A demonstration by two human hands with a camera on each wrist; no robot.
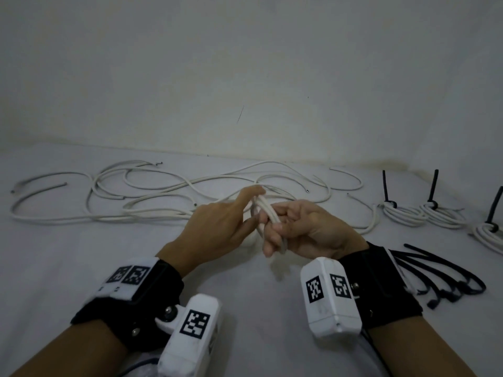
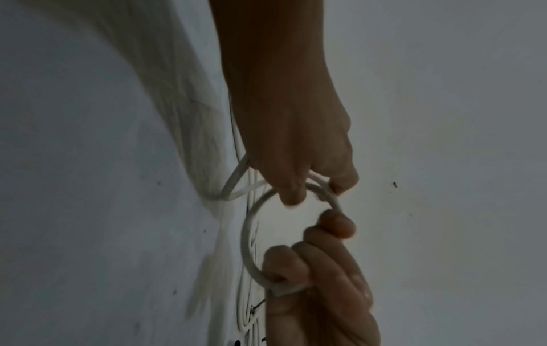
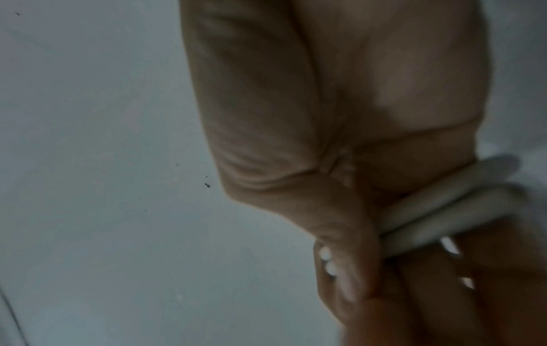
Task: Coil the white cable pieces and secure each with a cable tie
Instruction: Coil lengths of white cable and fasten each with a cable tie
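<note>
A small coil of white cable [image 1: 265, 213] stands upright between my two hands above the table. My right hand [image 1: 272, 232] grips its lower side with curled fingers; in the right wrist view two strands of the coil [image 3: 444, 210] cross the palm of that hand [image 3: 370, 245]. My left hand [image 1: 257, 204] pinches the cable at the top of the loop. The left wrist view shows the coil as a round ring [image 2: 247, 234], my left hand [image 2: 316, 189] above it and my right hand [image 2: 311, 252] below. A loose tail [image 2: 234, 180] trails off towards the table.
Several loose white cables [image 1: 163, 191] sprawl across the back of the white table [image 1: 81, 254]. Three coils tied with black cable ties [image 1: 402, 213] [image 1: 441, 216] [image 1: 490, 232] lie at the right. Several loose black cable ties [image 1: 441, 276] lie beside my right wrist.
</note>
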